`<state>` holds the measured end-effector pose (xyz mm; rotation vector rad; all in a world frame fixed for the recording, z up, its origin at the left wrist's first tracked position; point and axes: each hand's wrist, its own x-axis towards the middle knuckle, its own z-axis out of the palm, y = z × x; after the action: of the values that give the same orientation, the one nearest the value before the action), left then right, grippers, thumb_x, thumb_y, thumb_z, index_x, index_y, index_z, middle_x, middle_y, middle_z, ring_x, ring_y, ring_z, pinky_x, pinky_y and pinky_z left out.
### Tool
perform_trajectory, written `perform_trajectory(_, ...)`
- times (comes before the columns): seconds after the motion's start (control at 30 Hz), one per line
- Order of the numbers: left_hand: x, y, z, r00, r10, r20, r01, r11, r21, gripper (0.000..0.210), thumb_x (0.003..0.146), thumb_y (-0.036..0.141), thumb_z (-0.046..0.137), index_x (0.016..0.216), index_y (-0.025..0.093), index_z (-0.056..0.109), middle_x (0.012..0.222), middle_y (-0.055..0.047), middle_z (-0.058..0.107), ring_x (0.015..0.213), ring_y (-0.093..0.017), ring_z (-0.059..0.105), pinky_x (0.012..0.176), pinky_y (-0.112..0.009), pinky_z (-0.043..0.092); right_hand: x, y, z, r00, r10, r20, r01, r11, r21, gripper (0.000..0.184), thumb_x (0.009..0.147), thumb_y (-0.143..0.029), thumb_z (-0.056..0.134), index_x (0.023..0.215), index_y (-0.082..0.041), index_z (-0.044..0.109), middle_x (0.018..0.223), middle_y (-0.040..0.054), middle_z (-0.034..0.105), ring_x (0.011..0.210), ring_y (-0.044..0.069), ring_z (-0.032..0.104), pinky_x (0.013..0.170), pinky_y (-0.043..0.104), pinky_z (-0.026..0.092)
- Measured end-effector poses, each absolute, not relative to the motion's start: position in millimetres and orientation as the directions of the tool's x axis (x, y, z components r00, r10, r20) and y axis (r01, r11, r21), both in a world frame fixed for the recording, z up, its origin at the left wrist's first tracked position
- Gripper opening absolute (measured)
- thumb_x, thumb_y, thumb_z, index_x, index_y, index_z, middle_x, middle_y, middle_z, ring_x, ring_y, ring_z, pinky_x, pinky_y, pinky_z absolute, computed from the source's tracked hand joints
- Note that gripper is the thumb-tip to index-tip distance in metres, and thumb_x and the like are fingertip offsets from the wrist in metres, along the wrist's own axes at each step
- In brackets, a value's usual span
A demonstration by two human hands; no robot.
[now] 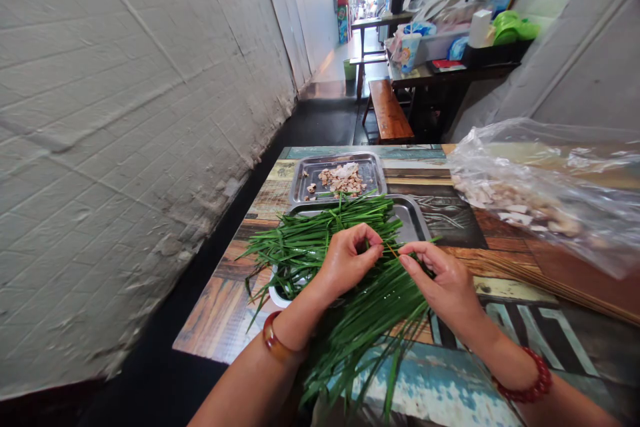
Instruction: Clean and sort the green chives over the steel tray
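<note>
Both hands meet in front of me over a pile of long green garlic chives [380,313]. A thin yellowish strand [392,251] stretches between the fingertips; I cannot tell whether it is a withered leaf or something else. My left hand [353,257] pinches its one end between thumb and forefinger. At the other end my right hand [440,277] has thumb and forefinger closed on it. More garlic chives [345,213] lie crosswise behind, over a metal tray [413,217] and a white container [278,297], whose inside is mostly hidden.
Farther back, a second metal tray [295,190] holds chopped pale pieces [345,179]. On the right are a clear plastic bag [540,180] with pale pieces inside and a bundle of thin sticks [545,283]. A brick wall [125,147] runs along the left; a wooden bench [390,110] stands beyond the table.
</note>
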<state>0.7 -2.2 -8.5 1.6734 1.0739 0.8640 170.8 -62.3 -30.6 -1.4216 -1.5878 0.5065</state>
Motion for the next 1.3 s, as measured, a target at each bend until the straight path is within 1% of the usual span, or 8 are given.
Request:
perform_trajectory(0.43, 0.4, -3.5, -6.2, 0.387, 0.919, 0.077, 0.283, -0.198, 0.938, 0.006, 0.075, 0.015, 0.059, 0.069, 0.014, 0.060, 0.061, 0.001, 0.060, 0.055, -0.008, 0.051, 0.055, -0.019, 0.038, 172.4, -62.2, -31.8, 0.080, 0.937, 0.339, 0.538, 0.246, -0.806, 0.018, 0.089, -0.033, 0.055, 0.087, -0.021, 0.068, 0.075, 0.0010, 0.071, 0.060, 0.015, 0.063, 0.057, 0.024, 0.047)
perform_trajectory(0.63, 0.3, -4.3, -4.2, 0.408, 0.907, 0.102, 0.282, -0.231, 0.931, 0.008, 0.077, 0.015, 0.060, 0.070, 0.013, 0.062, 0.065, 0.000, 0.062, 0.058, -0.009, 0.052, 0.057, -0.020, 0.040, 171.4, -61.4, -32.6, 0.085, 0.934, 0.348, 0.528, 0.254, -0.810, 0.016, 0.088, -0.031, 0.055, 0.088, -0.020, 0.066, 0.069, -0.0005, 0.065, 0.057, 0.013, 0.058, 0.057, 0.024, 0.045)
perform_trajectory(0.77, -0.2, -3.9, -3.2, 0.424, 0.893, 0.148, 0.300, -0.293, 0.908, 0.009, 0.079, 0.015, 0.060, 0.071, 0.012, 0.064, 0.066, 0.000, 0.063, 0.061, -0.009, 0.054, 0.060, -0.020, 0.040, 172.2, -60.5, -39.0, 0.114, 0.939, 0.324, 0.509, 0.224, -0.831, 0.022, 0.087, -0.033, 0.057, 0.104, -0.019, 0.062, 0.060, -0.0049, 0.049, 0.054, 0.012, 0.049, 0.055, 0.024, 0.041)
perform_trajectory(0.87, -0.2, -3.1, -5.2, 0.438, 0.879, 0.189, 0.316, -0.348, 0.883, 0.008, 0.079, 0.013, 0.061, 0.073, 0.012, 0.066, 0.069, -0.001, 0.066, 0.066, -0.011, 0.057, 0.064, -0.020, 0.042, 172.6, -59.5, -43.9, 0.120, 0.948, 0.294, 0.478, 0.204, -0.855, 0.036, 0.088, -0.033, 0.056, 0.121, -0.019, 0.054, 0.062, -0.0058, 0.045, 0.054, 0.012, 0.045, 0.057, 0.025, 0.040)
perform_trajectory(0.97, 0.5, -3.7, -7.8, 0.474, 0.852, 0.220, 0.309, -0.396, 0.865, 0.009, 0.080, 0.014, 0.060, 0.074, 0.013, 0.067, 0.072, -0.002, 0.068, 0.068, -0.012, 0.060, 0.066, -0.021, 0.043, 172.6, -58.3, -45.8, 0.114, 0.946, 0.303, 0.470, 0.217, -0.855, 0.042, 0.089, -0.033, 0.055, 0.129, -0.020, 0.050, 0.063, -0.0060, 0.043, 0.055, 0.012, 0.044, 0.059, 0.026, 0.041)
perform_trajectory(1.13, -1.0, -5.5, -2.6, 0.543, 0.811, 0.216, 0.303, -0.430, 0.850, 0.011, 0.082, 0.017, 0.060, 0.077, 0.013, 0.069, 0.076, -0.004, 0.070, 0.071, -0.013, 0.062, 0.068, -0.021, 0.044, 172.8, -58.1, -41.5, 0.098, 0.939, 0.328, 0.483, 0.243, -0.841, 0.031, 0.089, -0.034, 0.055, 0.117, -0.020, 0.061, 0.063, -0.0036, 0.052, 0.055, 0.013, 0.051, 0.057, 0.025, 0.044)
perform_trajectory(1.23, -4.9, -3.3, 4.5, 0.517, 0.843, 0.149, 0.352, -0.368, 0.861, 0.016, 0.084, 0.023, 0.058, 0.083, 0.012, 0.070, 0.080, -0.005, 0.071, 0.074, -0.015, 0.063, 0.070, -0.022, 0.045, 173.5, -59.1, -38.2, 0.073, 0.940, 0.334, 0.452, 0.267, -0.851, 0.021, 0.091, -0.033, 0.054, 0.102, -0.021, 0.066, 0.078, 0.0016, 0.067, 0.068, 0.015, 0.063, 0.065, 0.025, 0.049)
perform_trajectory(1.3, -7.4, -1.7, 7.5, 0.527, 0.845, 0.092, 0.381, -0.331, 0.863, 0.022, 0.087, 0.026, 0.055, 0.088, 0.011, 0.071, 0.083, -0.006, 0.072, 0.076, -0.015, 0.064, 0.071, -0.022, 0.046, 173.9, -59.6, -36.6, 0.065, 0.938, 0.342, 0.442, 0.280, -0.852, 0.020, 0.093, -0.032, 0.051, 0.098, -0.021, 0.066, 0.087, 0.0034, 0.071, 0.076, 0.017, 0.067, 0.068, 0.025, 0.050)
